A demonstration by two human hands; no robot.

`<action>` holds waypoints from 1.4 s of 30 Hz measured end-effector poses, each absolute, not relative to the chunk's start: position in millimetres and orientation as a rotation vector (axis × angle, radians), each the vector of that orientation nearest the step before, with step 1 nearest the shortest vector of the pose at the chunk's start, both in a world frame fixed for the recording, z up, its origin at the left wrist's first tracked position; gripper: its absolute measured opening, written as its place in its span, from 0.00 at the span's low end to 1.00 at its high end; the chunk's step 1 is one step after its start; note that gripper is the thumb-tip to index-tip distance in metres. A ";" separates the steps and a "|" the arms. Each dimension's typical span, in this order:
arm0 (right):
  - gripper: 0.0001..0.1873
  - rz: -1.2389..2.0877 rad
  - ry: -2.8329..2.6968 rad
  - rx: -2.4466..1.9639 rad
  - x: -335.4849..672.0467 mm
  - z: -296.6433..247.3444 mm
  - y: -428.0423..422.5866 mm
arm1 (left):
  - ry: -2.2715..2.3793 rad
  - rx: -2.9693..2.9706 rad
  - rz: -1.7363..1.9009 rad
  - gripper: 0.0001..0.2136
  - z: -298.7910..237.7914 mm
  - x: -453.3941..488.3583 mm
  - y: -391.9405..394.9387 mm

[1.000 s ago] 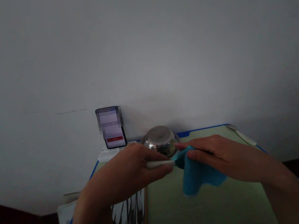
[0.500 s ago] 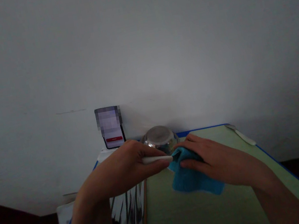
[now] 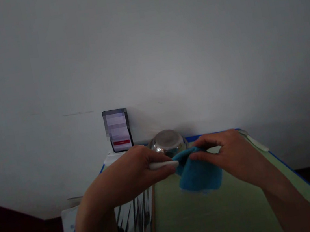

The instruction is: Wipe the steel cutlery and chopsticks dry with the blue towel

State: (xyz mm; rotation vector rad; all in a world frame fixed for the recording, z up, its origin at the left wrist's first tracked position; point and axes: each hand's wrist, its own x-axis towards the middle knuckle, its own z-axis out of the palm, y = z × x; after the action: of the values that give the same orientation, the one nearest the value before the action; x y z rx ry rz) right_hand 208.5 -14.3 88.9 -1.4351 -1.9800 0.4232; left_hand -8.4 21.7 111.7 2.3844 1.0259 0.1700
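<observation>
My left hand (image 3: 132, 174) is closed around a slim white utensil handle (image 3: 163, 165) that points right. The utensil's far end is hidden inside a blue cloth (image 3: 197, 172). Fingers of my right hand (image 3: 228, 151) pinch that cloth around the utensil's end, just above the green mat (image 3: 209, 218). Both hands hover over the table's middle, in front of a metal bowl.
An upside-down metal bowl (image 3: 167, 142) sits at the table's far edge. A phone (image 3: 118, 129) stands propped against the wall at the back left. Several metal utensils (image 3: 137, 227) lie in a tray at the left. Another white utensil (image 3: 257, 142) rests at the far right edge.
My right hand has shifted right and lifted, turning the blue cloth around the utensil's end. The left hand has kept its grip almost still.
</observation>
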 end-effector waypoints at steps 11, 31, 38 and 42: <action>0.12 0.381 -2.092 -1.431 194.9 92.9 -11.8 | 0.983 2.540 0.193 0.17 110.6 -10.7 23.7; 0.13 0.553 -2.127 -1.250 203.2 94.8 -15.7 | 0.971 2.339 0.511 0.15 117.4 -0.8 16.8; 0.14 0.550 -1.946 -1.249 211.7 111.0 -25.9 | 0.913 2.357 0.762 0.13 123.8 6.0 6.0; 0.10 0.609 -2.045 -1.130 223.7 118.4 -32.0 | 0.915 2.337 0.818 0.10 131.2 2.9 -0.5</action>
State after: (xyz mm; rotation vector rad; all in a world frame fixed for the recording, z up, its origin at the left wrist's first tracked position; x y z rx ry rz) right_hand 223.7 -32.0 118.4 -1.1304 -2.0449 0.6089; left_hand 2.9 -0.5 131.2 2.3373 0.9154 0.8179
